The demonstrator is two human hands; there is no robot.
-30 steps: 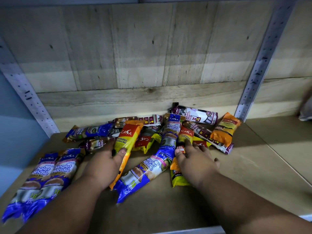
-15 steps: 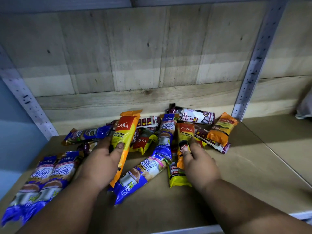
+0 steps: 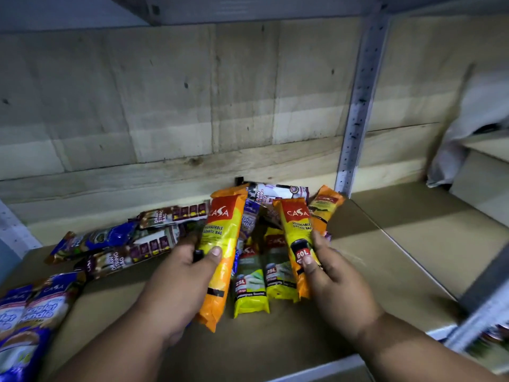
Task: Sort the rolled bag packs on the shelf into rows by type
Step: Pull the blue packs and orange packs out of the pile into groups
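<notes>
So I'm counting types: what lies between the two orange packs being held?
In the head view, two yellow 25L packs lie there, and part of a blue pack.

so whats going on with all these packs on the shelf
A person is sorting rolled bag packs on a wooden shelf. The left hand holds one orange-and-yellow Casa pack, and the right hand holds a second matching pack, both lifted above the mixed pile. Two yellow 25L packs lie flat between the hands. Brown drawstring packs sit to the left, and blue singlet-handle packs lie side by side at the near left.
</notes>
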